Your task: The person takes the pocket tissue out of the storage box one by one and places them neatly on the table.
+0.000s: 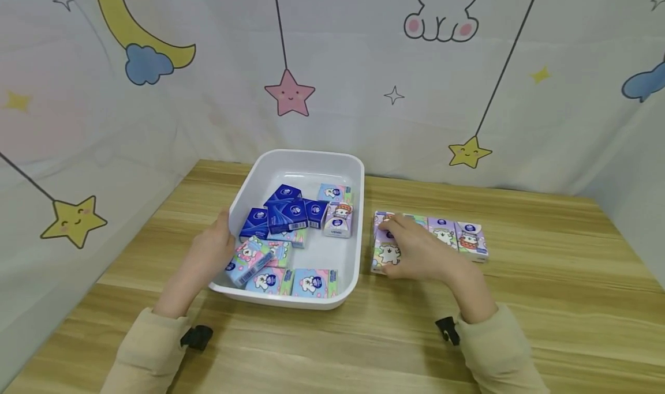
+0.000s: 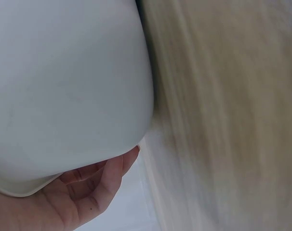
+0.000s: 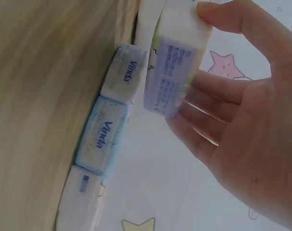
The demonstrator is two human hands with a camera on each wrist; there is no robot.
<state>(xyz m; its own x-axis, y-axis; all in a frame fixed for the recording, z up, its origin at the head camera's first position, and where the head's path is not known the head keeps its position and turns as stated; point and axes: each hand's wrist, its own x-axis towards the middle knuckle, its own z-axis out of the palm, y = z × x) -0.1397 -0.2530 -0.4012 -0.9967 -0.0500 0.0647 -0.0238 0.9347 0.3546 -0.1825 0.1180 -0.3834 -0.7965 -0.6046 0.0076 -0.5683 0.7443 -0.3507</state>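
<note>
A white tray [image 1: 306,166] in the middle of the wooden table holds several small tissue packs, some dark blue [image 1: 286,212], some pastel with cartoon prints. My left hand [image 1: 210,250] grips the tray's left rim; in the left wrist view its fingers [image 2: 95,187] curl under the tray's wall [image 2: 64,86]. To the right of the tray, my right hand [image 1: 391,239] pinches a purple cartoon tissue pack [image 1: 387,256] between thumb and fingers, at the left end of a row of packs [image 1: 457,235] lying on the table. The right wrist view shows that pack [image 3: 177,62] tilted up beside the row [image 3: 103,134].
The wooden table [image 1: 545,301] stretches to the right and front of the tray. A printed curtain [image 1: 332,65] with stars, a moon and a bunny hangs close behind and at both sides. Both arms wear beige sleeves [image 1: 499,348].
</note>
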